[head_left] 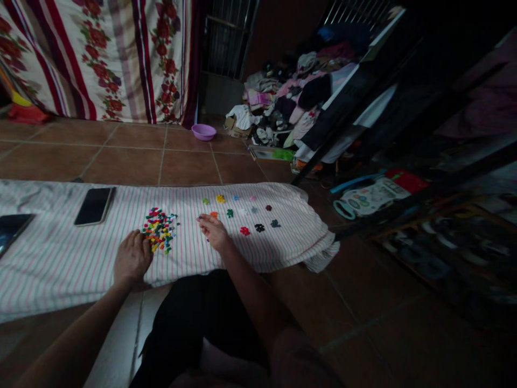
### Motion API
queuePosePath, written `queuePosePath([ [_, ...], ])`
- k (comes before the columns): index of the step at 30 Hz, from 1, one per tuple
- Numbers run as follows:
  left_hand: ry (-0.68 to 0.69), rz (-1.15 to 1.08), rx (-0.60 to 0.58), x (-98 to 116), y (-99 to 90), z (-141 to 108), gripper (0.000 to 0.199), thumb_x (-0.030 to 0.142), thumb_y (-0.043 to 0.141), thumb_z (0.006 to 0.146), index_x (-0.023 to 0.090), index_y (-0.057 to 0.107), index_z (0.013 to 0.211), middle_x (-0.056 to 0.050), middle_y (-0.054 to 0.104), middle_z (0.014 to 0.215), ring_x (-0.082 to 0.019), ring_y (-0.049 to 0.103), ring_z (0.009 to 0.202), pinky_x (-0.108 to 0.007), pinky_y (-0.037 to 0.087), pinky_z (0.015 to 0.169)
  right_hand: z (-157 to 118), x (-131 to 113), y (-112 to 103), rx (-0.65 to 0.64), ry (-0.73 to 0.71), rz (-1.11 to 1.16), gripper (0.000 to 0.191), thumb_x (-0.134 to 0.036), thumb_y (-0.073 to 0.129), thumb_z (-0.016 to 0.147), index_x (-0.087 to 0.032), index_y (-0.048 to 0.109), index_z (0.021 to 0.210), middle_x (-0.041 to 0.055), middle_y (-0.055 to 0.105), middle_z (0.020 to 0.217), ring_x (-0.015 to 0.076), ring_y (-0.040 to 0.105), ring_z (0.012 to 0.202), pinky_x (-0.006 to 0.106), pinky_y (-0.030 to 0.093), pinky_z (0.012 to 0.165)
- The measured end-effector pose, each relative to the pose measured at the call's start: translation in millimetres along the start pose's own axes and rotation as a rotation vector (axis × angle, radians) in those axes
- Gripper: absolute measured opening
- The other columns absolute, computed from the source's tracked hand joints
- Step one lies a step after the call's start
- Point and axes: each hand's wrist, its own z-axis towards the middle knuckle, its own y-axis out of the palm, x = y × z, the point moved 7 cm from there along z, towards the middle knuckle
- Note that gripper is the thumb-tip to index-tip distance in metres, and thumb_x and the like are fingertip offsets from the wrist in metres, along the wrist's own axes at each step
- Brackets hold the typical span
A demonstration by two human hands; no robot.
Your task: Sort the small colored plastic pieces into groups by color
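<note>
A mixed pile of tiny coloured pieces (pixel 160 230) lies on the striped cloth (pixel 97 253); their exact kind is too small to tell. My left hand (pixel 132 257) rests palm down at the pile's left edge, fingers laid out and touching it. To the right of the pile, my right hand (pixel 215 231) is closed in a pinch on a small dark piece (pixel 199 217). Beyond it sit little groups sorted by colour, among them a yellow group (pixel 220 199), a green group (pixel 230 213), a red group (pixel 244 231), a black group (pixel 259 228) and a brown group (pixel 269 208).
Two phone-like devices lie at the left, a black phone (pixel 94 206) and a dark-screened device (pixel 12 229). On the tiled floor (pixel 133 161) stands a purple basin (pixel 204 132). A heap of clothes (pixel 291 102) fills the back right, near a dark metal frame (pixel 347 129).
</note>
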Motion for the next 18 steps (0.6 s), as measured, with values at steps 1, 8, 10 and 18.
queuePosePath([
  [1, -0.001, 0.005, 0.003, -0.2, -0.1, -0.2, 0.019, 0.022, 0.037, 0.085, 0.018, 0.055, 0.087, -0.016, 0.061, 0.104, -0.031, 0.050, 0.121, -0.053, 0.042, 0.099, 0.6, -6.1, -8.7, 0.018, -0.028, -0.026, 0.035, -0.029, 0.080, 0.051, -0.018, 0.067, 0.082, -0.0006, 0.066, 0.076, 0.0073, 0.052, 0.063, 0.018, 0.037, 0.053],
  [8, 0.024, 0.025, -0.020, 0.8, 0.3, 1.9, 0.016, 0.021, 0.038, 0.083, 0.019, 0.054, 0.082, -0.014, 0.062, 0.099, -0.030, 0.052, 0.117, -0.051, 0.042, 0.099, 4.8, -45.3, -71.1, 0.181, -0.183, -0.225, 0.035, -0.035, 0.075, 0.055, -0.018, 0.065, 0.085, -0.0024, 0.062, 0.070, 0.0076, 0.049, 0.058, 0.021, 0.036, 0.054],
  [10, 0.006, 0.016, -0.015, 0.2, -0.9, 2.7, 0.015, 0.021, 0.038, 0.083, 0.019, 0.053, 0.080, -0.015, 0.061, 0.099, -0.029, 0.052, 0.116, -0.051, 0.042, 0.100, 4.1, -54.0, -85.8, 0.228, -0.219, -0.265, 0.037, -0.035, 0.074, 0.055, -0.018, 0.065, 0.086, -0.0024, 0.062, 0.070, 0.0078, 0.049, 0.057, 0.021, 0.035, 0.053],
  [18, 0.035, -0.015, -0.002, 0.7, -2.9, 2.5, 0.013, 0.023, 0.039, 0.083, 0.020, 0.050, 0.078, -0.016, 0.059, 0.098, -0.031, 0.051, 0.115, -0.052, 0.044, 0.099, -11.2, -78.7, -146.4, 0.391, -0.339, -0.336, 0.038, -0.040, 0.067, 0.056, -0.017, 0.063, 0.087, -0.0014, 0.062, 0.071, 0.0092, 0.051, 0.056, 0.022, 0.038, 0.052],
])
